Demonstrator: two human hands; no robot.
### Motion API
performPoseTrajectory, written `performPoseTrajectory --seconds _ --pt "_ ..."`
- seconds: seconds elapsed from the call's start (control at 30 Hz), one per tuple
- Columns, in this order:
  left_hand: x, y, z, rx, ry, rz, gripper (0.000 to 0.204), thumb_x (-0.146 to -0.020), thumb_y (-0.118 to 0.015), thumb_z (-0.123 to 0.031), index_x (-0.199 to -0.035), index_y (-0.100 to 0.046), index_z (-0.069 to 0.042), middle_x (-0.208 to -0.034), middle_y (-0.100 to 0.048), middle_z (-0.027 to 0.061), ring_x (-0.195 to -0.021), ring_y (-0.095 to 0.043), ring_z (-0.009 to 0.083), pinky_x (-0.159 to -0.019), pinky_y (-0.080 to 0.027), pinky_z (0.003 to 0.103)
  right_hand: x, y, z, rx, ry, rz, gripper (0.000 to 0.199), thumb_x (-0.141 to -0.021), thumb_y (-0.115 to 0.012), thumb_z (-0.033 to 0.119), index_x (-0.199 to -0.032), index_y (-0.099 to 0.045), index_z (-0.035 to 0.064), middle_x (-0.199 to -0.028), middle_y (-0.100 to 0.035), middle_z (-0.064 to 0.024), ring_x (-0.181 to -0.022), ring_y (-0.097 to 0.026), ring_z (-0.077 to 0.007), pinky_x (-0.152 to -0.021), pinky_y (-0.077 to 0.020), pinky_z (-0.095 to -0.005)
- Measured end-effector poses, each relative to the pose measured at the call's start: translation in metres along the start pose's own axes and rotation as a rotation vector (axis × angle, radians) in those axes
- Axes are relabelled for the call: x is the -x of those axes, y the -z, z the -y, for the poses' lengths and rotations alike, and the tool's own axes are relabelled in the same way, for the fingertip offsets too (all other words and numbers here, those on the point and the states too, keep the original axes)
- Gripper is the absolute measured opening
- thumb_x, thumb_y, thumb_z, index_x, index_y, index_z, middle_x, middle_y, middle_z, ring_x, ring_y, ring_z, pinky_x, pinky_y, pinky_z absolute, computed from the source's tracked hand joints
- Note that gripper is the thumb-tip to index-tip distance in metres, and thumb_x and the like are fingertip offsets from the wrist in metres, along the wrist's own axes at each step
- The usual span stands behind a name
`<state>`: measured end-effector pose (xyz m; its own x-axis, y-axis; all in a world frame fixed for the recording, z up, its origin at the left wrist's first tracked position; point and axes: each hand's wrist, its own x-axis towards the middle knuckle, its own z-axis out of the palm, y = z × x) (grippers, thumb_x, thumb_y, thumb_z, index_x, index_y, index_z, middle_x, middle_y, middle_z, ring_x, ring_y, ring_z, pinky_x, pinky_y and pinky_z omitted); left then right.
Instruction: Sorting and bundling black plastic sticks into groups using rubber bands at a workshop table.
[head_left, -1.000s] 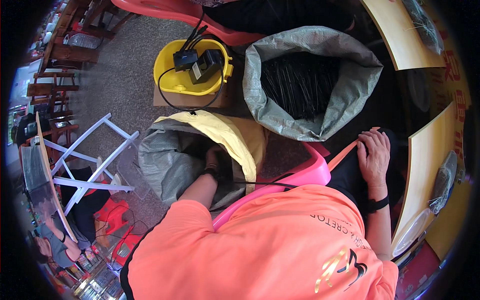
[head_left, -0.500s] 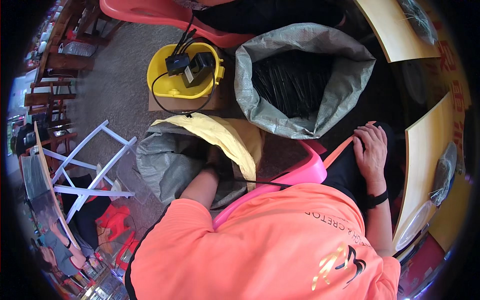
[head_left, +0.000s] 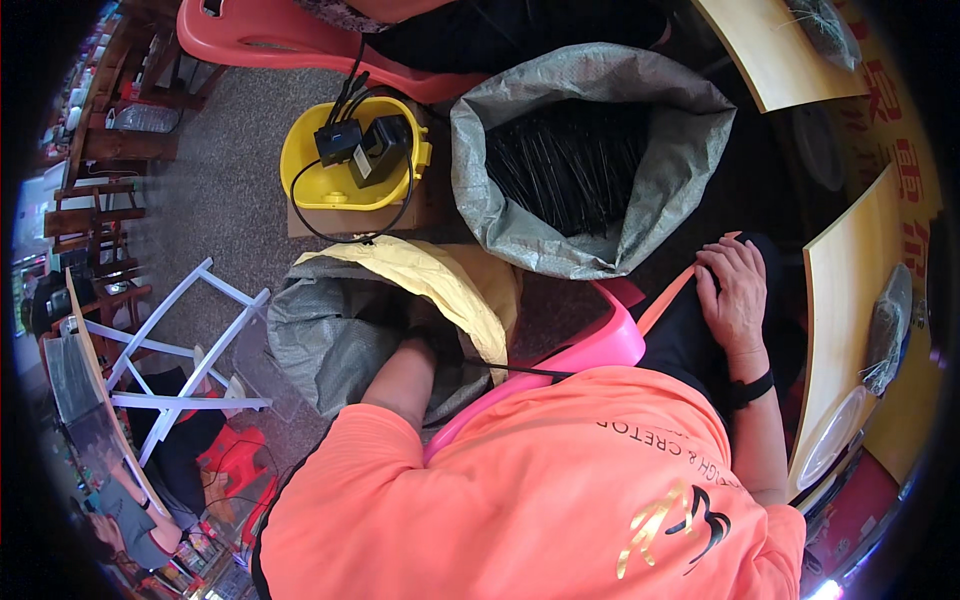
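The left hand has slipped from sight inside the yellow-and-grey woven sack (head_left: 315,345) around it; the reach seems deeper, its grip impossible to tell. The right hand (head_left: 735,292) rests, fingers loosely extended, on the black trouser leg (head_left: 683,335) beneath.

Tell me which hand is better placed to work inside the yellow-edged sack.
Left, probably: the left forearm reaches into the yellow-edged sack, while the right hand rests on the right leg, farther away.
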<state>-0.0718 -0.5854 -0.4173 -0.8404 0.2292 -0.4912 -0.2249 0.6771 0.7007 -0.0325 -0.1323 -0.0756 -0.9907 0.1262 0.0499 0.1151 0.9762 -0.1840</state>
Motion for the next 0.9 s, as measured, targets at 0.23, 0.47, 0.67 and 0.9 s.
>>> performPoseTrajectory --seconds 0.23,0.47,0.67,0.9 --pt "0.009 0.009 -0.004 0.05 0.013 0.029 0.026 -0.081 -0.055 -0.023 -0.101 -0.063 -0.008 -0.101 -0.063 0.0072 -0.096 -0.058 0.0224 -0.085 -0.047 0.035 0.0 0.001 0.0 -0.003 -0.004 -0.004 0.017 -0.081 -0.058 0.017 -0.091 -0.066 0.006 -0.1 -0.065 -0.0077 -0.107 -0.055 -0.0248 -0.105 -0.0309 -0.0405" --pt "0.025 0.017 0.001 0.121 0.038 0.031 0.027 -0.082 -0.055 -0.024 -0.103 -0.062 -0.009 -0.103 -0.062 0.007 -0.098 -0.057 0.0223 -0.086 -0.047 0.036 0.003 -0.003 0.0 0.015 0.006 -0.001 0.016 -0.082 -0.058 0.016 -0.09 -0.066 0.0058 -0.1 -0.065 -0.0077 -0.107 -0.055 -0.025 -0.104 -0.0319 -0.0406" --pt "0.028 0.02 0.0 0.177 0.038 0.053 0.027 -0.083 -0.054 -0.025 -0.105 -0.062 -0.01 -0.106 -0.062 0.0069 -0.1 -0.056 0.0223 -0.087 -0.046 0.036 0.004 -0.002 -0.001 0.012 0.006 -0.006 0.016 -0.082 -0.058 0.017 -0.091 -0.065 0.0058 -0.1 -0.065 -0.0076 -0.107 -0.055 -0.0251 -0.104 -0.0317 -0.0402" --pt "0.027 0.021 -0.003 0.238 0.032 0.093 0.028 -0.084 -0.054 -0.025 -0.107 -0.061 -0.01 -0.108 -0.061 0.0067 -0.103 -0.056 0.0222 -0.088 -0.046 0.037 0.002 -0.001 -0.002 0.013 0.003 -0.004 0.015 -0.082 -0.057 0.016 -0.091 -0.065 0.0063 -0.101 -0.065 -0.0071 -0.108 -0.055 -0.025 -0.105 -0.0294 -0.0404"
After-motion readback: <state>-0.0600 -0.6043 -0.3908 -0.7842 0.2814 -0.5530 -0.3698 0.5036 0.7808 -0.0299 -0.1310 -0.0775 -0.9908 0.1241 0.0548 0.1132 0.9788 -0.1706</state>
